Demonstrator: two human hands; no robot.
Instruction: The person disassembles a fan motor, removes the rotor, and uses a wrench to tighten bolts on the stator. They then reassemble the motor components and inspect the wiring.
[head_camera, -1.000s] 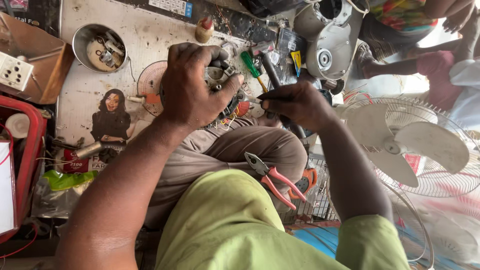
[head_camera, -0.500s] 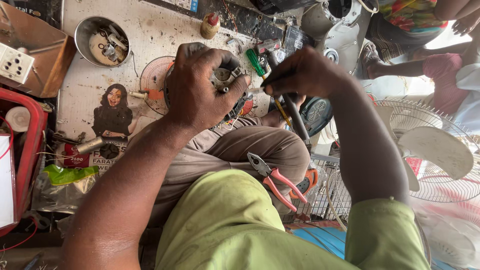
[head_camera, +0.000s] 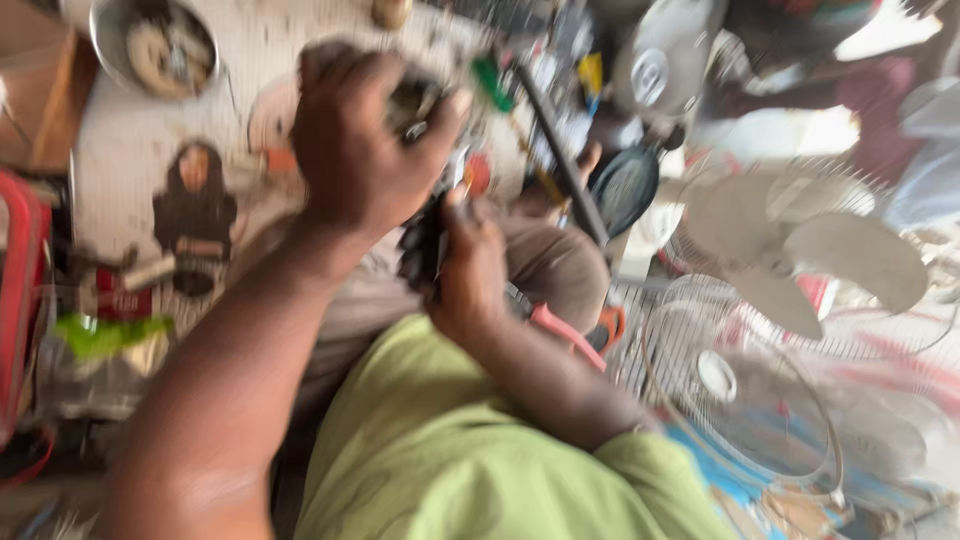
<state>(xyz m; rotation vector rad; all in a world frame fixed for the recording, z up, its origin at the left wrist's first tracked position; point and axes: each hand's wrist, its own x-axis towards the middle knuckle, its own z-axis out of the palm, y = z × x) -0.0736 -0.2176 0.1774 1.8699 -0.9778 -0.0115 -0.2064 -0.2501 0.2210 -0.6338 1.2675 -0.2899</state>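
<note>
Carefully, we are gripping the small motor part tight in our left hand above the lap, while our right hand is closing around a thin tool beneath; steadying both is helping.

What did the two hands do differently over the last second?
The right hand dropped from up beside the dark rod to just under the left hand, close to the body. The left hand kept its grip on the small metal part. The pink-handled pliers stayed on the lap.
</note>
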